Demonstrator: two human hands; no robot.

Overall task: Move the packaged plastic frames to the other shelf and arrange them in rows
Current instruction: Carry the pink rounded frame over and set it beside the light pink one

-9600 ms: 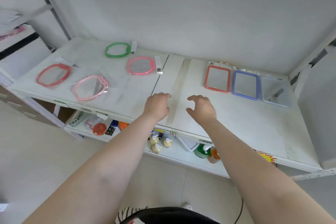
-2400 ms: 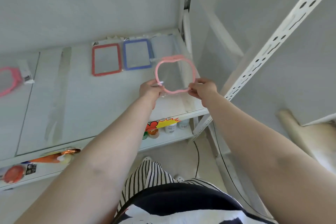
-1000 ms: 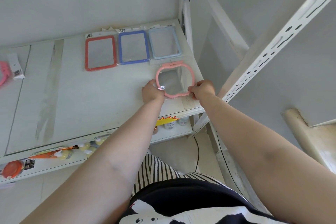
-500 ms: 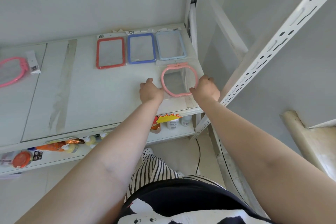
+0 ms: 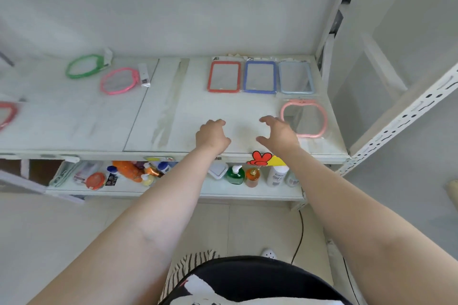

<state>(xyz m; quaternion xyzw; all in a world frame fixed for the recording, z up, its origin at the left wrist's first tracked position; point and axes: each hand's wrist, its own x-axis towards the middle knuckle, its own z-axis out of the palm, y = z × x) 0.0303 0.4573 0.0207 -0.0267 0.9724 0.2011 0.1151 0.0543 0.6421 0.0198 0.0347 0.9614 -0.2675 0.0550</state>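
A pale pink rounded frame in clear wrap (image 5: 304,118) lies on the right shelf board (image 5: 198,111), in front of a back row of three rectangular frames: red (image 5: 224,76), blue (image 5: 260,77) and light blue (image 5: 295,78). On the left board lie a green round frame (image 5: 84,66), a pink round frame (image 5: 119,81) and a red one (image 5: 7,114) cut off by the picture's edge. My left hand (image 5: 212,134) hovers empty over the right board, fingers curled loosely. My right hand (image 5: 278,134), fingers spread, is just left of the pale pink frame, off it.
A white perforated upright (image 5: 401,116) and diagonal braces stand at the shelf's right end. The lower shelf (image 5: 173,190) carries bottles, a green soap pump (image 5: 235,174) and packets. A black cable (image 5: 298,235) runs down to the floor.
Both hands have let go of the pale pink frame, which now lies flat on the right board, and have drawn back to the left. My view has swung left.
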